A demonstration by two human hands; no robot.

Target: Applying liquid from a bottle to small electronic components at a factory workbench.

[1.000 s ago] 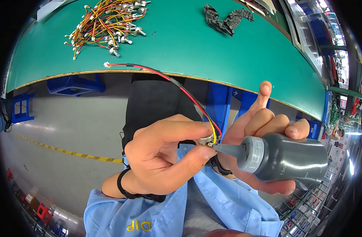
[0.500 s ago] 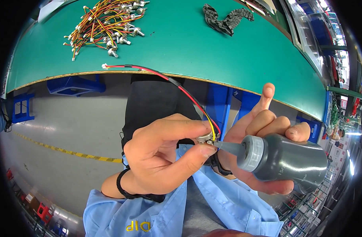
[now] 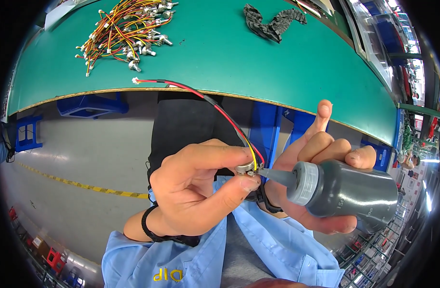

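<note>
Green table [image 3: 277,67] ahead; left fingers [image 3: 222,156] pinch what seems a potentiometer [image 3: 244,168], right fingers [image 3: 362,157] clasp a bottle [image 3: 361,192].

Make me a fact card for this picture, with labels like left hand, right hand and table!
Left hand: pinches a potentiometer between thumb and finger
Wires: red, black and yellow, running from the potentiometer to a white connector
Right hand: holds a dark squeeze bottle on its side
Nozzle: points left, tip at the potentiometer's wired side; can't tell if touching
Table: green; holds a heap of wired potentiometers and a crumpled dark cloth
Floor: grey, with a yellow-and-black stripe
</note>
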